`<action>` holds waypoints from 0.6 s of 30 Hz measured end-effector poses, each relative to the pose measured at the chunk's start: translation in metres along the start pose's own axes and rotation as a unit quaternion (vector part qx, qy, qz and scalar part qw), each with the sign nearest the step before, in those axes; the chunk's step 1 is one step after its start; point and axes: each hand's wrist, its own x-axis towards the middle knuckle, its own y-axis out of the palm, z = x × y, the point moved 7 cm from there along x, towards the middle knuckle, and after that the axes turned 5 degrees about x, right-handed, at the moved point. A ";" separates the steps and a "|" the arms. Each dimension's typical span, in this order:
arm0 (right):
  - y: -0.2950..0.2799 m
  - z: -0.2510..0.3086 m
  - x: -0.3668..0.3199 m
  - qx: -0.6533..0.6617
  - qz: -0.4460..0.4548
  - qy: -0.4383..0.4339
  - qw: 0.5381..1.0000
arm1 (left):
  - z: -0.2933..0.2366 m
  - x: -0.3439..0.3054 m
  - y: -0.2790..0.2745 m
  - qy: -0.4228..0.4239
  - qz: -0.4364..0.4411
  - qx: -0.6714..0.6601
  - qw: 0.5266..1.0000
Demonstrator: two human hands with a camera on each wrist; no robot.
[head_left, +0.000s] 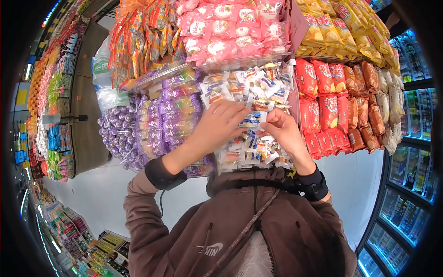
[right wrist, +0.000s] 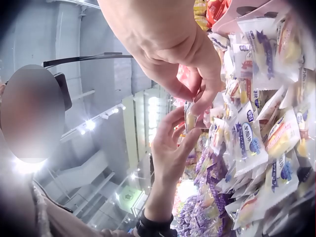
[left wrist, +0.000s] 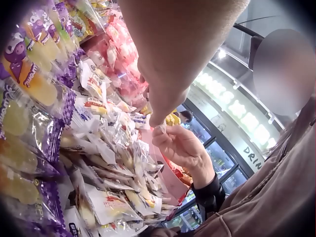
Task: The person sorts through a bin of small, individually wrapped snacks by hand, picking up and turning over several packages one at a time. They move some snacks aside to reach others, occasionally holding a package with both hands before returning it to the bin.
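Between both hands is a small white snack packet (head_left: 252, 119) with blue print, held just over the bin of similar packets. My left hand (head_left: 220, 122) grips its left end, thumb below and fingers above. The right hand (head_left: 282, 128) pinches its right end between thumb and forefinger. In the right wrist view the packet (right wrist: 189, 117) stands edge-on between the fingertips of both hands. The left wrist view shows my right hand (left wrist: 181, 149) meeting the left hand, which hides most of the packet there. Loose white packets (right wrist: 249, 136) lie piled right beside the hands.
Purple jelly packs (head_left: 180, 113) and purple-wrapped lollipops (head_left: 121, 127) fill the bins to the left. Red snack bags (head_left: 328, 106) stand to the right behind a pink divider (head_left: 302, 99). Pink-and-white bags (head_left: 230, 27) sit on the tier above. Lit coolers (head_left: 410, 171) line the right side.
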 end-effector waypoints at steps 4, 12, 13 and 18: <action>-0.001 0.000 0.000 0.000 0.004 0.011 1.000 | 0.002 0.001 0.002 -0.018 0.001 -0.030 0.999; -0.018 0.014 -0.001 -0.036 -0.051 -0.052 0.997 | 0.040 0.025 0.012 -0.083 -0.044 0.022 0.995; -0.018 0.016 -0.002 -0.035 -0.058 -0.052 0.996 | 0.045 0.030 0.015 -0.084 -0.049 0.042 0.994; -0.017 0.017 -0.003 -0.043 -0.050 -0.053 0.996 | 0.060 0.046 0.031 -0.074 -0.047 0.124 0.988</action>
